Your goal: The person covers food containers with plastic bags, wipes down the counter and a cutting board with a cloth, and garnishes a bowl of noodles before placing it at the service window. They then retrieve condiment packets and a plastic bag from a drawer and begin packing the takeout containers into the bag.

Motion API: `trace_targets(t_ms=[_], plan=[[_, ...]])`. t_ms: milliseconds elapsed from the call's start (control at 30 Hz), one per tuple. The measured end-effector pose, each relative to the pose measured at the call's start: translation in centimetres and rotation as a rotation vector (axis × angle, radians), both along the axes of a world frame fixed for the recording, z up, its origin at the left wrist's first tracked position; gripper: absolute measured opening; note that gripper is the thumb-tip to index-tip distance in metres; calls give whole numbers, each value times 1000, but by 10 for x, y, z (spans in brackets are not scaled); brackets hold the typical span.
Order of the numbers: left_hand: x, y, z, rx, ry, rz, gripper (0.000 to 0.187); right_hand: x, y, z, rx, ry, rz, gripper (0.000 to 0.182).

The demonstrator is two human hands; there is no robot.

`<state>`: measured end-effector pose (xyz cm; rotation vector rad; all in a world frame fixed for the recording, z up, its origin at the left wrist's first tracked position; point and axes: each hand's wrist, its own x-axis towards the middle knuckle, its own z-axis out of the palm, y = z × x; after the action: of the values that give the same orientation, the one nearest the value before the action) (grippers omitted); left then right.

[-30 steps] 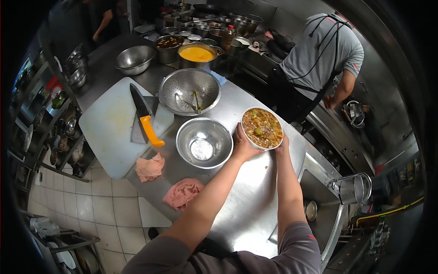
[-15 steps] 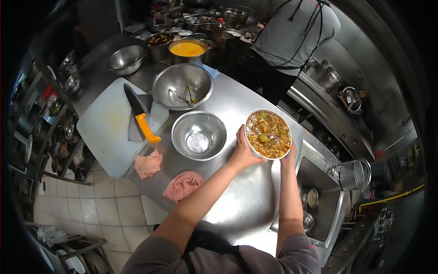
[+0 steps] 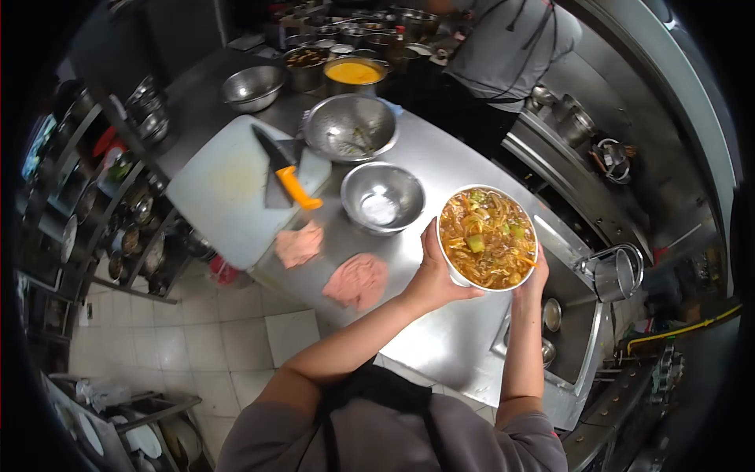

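Both my hands grip a white bowl (image 3: 454, 273) from its two sides, above the steel counter. Inside is a brown noodle soup (image 3: 487, 236) with green vegetable pieces. My left hand (image 3: 437, 275) wraps round the bowl's left side and underside; my right hand (image 3: 535, 279) holds the right side, its fingers partly hidden behind the bowl. Just left of the bowl stands an empty steel mixing bowl (image 3: 383, 198). Behind that, a perforated steel colander (image 3: 346, 122) has some food bits and a utensil in it. Two crumpled pink cloths, one (image 3: 299, 244) and another (image 3: 358, 281), lie near my left forearm.
A knife with an orange handle (image 3: 297, 187) lies on a white cutting board (image 3: 224, 185). A pot of yellow liquid (image 3: 354, 73) and several containers stand at the back. To the right is a sink (image 3: 582, 346). A person in a grey shirt (image 3: 515, 51) stands beyond the counter.
The bowl of noodle soup has come closer to me and appears larger, still in both hands. The camera view has shifted, so the counter items appear further right and higher.
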<state>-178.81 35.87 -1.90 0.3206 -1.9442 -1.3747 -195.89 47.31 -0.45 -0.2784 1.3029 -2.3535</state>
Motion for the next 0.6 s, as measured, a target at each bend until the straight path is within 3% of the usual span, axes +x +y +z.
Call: trace_targets(t_ms=[300, 600], plan=[[220, 4, 29, -86, 26, 304, 130, 204, -50, 40, 73, 7, 220, 35], [483, 3, 37, -56, -83, 855, 131, 456, -164, 14, 26, -68, 839, 31]])
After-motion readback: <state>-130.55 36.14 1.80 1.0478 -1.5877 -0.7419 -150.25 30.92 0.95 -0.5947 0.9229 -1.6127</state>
